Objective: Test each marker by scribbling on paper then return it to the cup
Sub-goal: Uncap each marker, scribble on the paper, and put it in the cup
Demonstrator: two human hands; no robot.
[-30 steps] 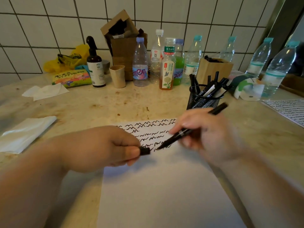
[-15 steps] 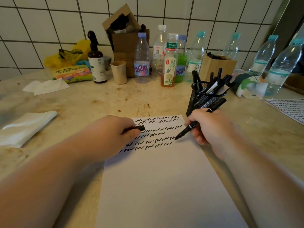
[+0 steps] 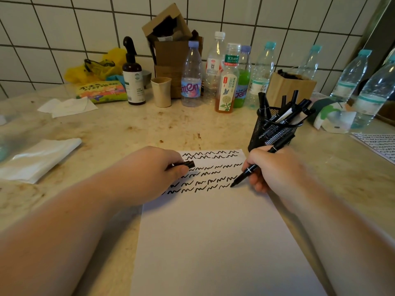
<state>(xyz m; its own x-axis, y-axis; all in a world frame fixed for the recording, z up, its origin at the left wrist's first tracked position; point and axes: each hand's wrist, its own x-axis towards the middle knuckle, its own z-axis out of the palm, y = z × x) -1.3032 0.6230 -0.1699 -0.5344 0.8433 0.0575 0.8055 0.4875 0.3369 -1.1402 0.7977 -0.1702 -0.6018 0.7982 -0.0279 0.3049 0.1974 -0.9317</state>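
One marker (image 3: 252, 166) in right hand (image 3: 275, 167)

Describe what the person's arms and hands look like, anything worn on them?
Both forearms are bare up to the frame edge: no sleeves show. The left hand and right hand wear no gloves, and no rings, watch or bracelet are visible.

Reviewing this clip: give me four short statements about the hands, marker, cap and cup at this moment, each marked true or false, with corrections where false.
1. The right hand holds the marker with its tip at the end of the lowest scribble row. True.
2. The left hand is empty. False: it pinches the marker cap.
3. The mesh cup lies tipped over. False: it stands upright with markers in it.
4. The lower part of the paper is unmarked. True.
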